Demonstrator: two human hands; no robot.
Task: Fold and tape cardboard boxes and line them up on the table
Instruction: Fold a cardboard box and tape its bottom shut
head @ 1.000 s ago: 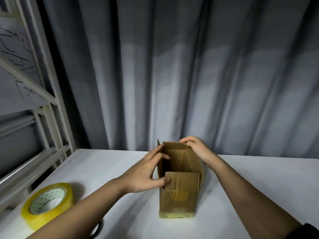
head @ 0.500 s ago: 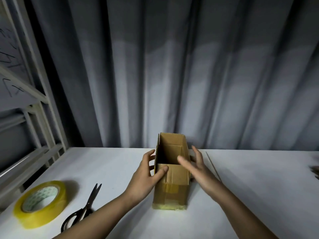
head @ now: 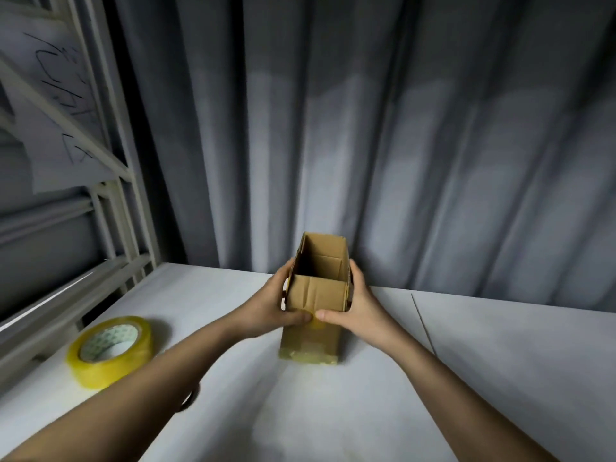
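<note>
Both hands now clasp the cardboard box (head: 315,296): the left hand (head: 270,310) wraps its left wall and the right hand (head: 358,308) its right wall, thumbs meeting on the near face, where half a second ago the right hand hovered open above the top. Open-topped and upright, the box stands mid-table (head: 500,361), and the tape roll (head: 110,350) lies to its left, with the scissors now mostly hidden under the left forearm.
</note>
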